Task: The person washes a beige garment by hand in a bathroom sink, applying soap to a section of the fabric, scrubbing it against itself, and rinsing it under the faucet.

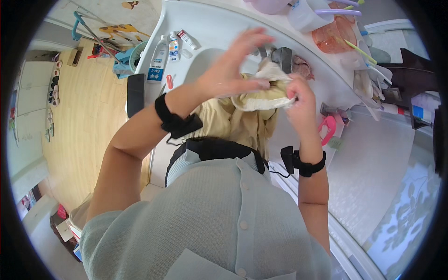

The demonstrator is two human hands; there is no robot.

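Note:
A pale yellow garment [218,117] with a whitish edge band hangs over the near side of the white washbasin [204,63]. My right hand [301,96] grips the band at its right end, fingers curled around the cloth. Over the left part of the band is my left hand [236,66], blurred, with fingers spread and the thumb against or just above the cloth. Just beyond the band stands a grey metal faucet [282,57], partly covered by the fabric. A crumpled pinkish cloth [303,67] lies to the faucet's right.
Left on the counter are several tubes [159,57], a red oval item [169,81] and a dark phone [135,95] at the edge. Cups with toothbrushes [332,33] crowd the back-right ledge. A pink item [328,130] sits below right. Black straps with cables circle both wrists.

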